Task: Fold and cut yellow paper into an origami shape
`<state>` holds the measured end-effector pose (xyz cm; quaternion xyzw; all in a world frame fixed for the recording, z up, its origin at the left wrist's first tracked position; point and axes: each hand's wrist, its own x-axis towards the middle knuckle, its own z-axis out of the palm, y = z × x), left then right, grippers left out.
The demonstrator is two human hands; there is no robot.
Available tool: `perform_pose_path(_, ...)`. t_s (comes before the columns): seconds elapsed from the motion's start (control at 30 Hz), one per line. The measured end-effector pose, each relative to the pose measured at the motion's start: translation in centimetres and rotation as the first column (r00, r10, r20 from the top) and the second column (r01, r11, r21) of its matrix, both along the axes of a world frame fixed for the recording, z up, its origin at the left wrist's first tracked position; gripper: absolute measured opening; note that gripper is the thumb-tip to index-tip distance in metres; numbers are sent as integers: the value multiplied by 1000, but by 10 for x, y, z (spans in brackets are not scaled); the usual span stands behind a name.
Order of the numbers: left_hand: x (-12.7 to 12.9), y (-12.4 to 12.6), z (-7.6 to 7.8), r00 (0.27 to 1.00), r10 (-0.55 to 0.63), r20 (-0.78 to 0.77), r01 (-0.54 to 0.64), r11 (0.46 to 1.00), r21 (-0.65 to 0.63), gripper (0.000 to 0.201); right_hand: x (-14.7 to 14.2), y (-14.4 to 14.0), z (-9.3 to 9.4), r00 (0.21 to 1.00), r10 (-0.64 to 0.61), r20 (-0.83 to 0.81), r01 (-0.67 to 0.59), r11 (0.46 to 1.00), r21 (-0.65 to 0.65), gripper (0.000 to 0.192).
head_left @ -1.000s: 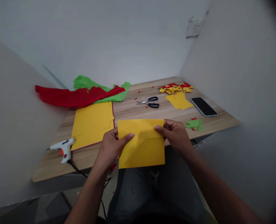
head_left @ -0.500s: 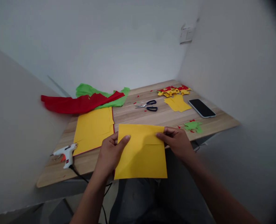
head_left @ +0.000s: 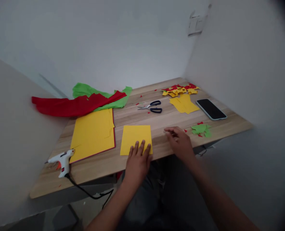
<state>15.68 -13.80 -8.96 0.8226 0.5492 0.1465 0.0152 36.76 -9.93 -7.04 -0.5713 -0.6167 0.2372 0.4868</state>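
A square sheet of yellow paper [head_left: 133, 138] lies flat near the table's front edge. My left hand [head_left: 138, 160] rests on its lower right part, fingers stretched out and pressing down. To the right of the sheet, my right hand [head_left: 179, 142] is just above the wood with its fingers curled in and drawn together. Whether anything small is between those fingertips I cannot make out. Beyond the hands, scissors [head_left: 151, 106] with dark handles lie with their blades slightly parted.
A large yellow sheet [head_left: 91, 134] and a white glue gun [head_left: 64, 162] with a black cord are at left. Red cloth-like material [head_left: 77, 106] and green material [head_left: 89, 89] lie behind. Yellow pieces [head_left: 184, 104], red-yellow scraps [head_left: 178, 89], green scraps [head_left: 201, 129] and a phone [head_left: 211, 109] are at right.
The yellow sheet, held up in both hands before, now lies on the table. My right hand has let go of it, and my left hand has flattened on top.
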Motion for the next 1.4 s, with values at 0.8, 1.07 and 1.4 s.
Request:
perform_pose_path(0.8,-5,-33,-2,996,31,-82,-36,998,-57,48,-54,119,-44,869,106,483,-69,993,-93,31)
perform_pose_path(1.07,-6,41,21,998,-7,-69,-5,986,-168,32,-44,108,-52,958,90,273,-116,990,80,25)
perform_pose_path(1.4,-13,169,19,998,-62,7,62,994,-87,24,-41,130,-51,921,257,293,-290,954,77,35)
